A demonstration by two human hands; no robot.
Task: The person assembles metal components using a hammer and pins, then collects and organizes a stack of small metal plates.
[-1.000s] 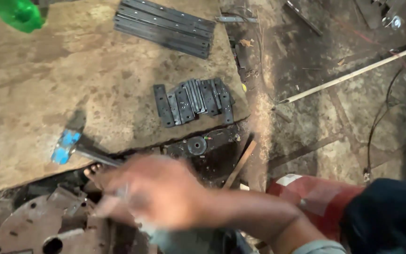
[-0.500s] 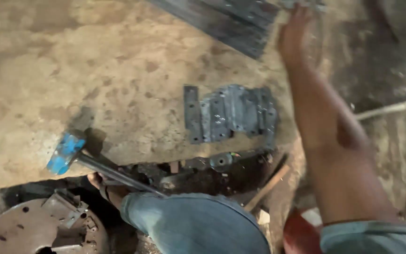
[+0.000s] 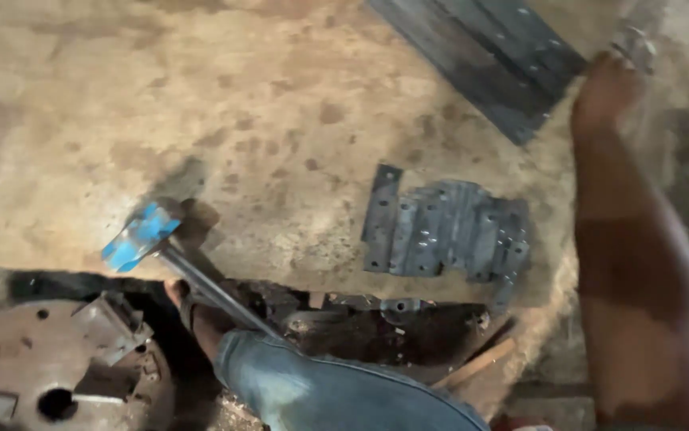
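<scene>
The grip of the right hand [image 3: 606,89] is blurred and seen from the back of the wrist. The fingers curl toward a small grey metal piece [image 3: 635,41] at the top right edge, but whether they close on it or only touch it cannot be told. The left hand is out of view.

Nearest that grip is the stack of long dark bars [image 3: 480,56], just to the hand's left, with the stack's lower right corner close beside the knuckles. The bars' long axis runs on a slant, from the upper left down to the lower right, so the near end points at the wrist. The forearm comes up from the bottom right, almost crosswise to them. The right hand is the only one near them.

Further out, a cluster of short drilled plates [image 3: 448,227] lies fanned and overlapping on the stained tan surface [image 3: 201,96], below the bars and left of the forearm, apart from both. Well to the left a hammer [image 3: 185,267] with a blue head rests at the surface's edge, its handle slanting down toward a bare foot [image 3: 193,307] and a denim-clad knee [image 3: 336,395]. A rusty round disc [image 3: 49,375] sits at the lower left, and a wooden stick [image 3: 476,363] lies in the dark gap below the plates.
</scene>
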